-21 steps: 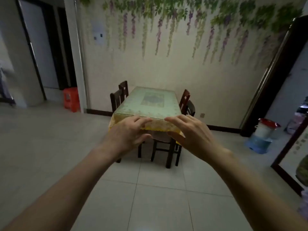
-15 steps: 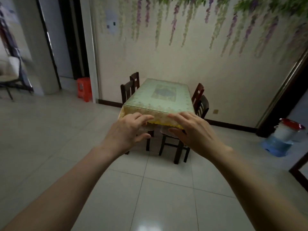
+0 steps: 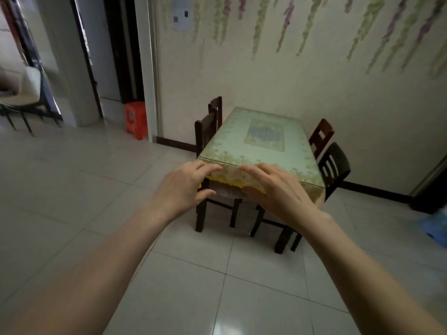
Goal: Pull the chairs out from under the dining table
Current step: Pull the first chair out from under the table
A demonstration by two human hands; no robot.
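The person is reaching both empty, loosely spread hands, left hand (image 3: 186,187) and right hand (image 3: 278,189), toward the dining table (image 3: 261,146), where 4 chairs are sitting tucked in, probably needing to step closer and grip the nearest chair (image 3: 205,131).

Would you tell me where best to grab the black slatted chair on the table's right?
Probably by the top rail of the black chair, from its outer right side: the back stands clear of the table, while its seat is tucked under the cloth.
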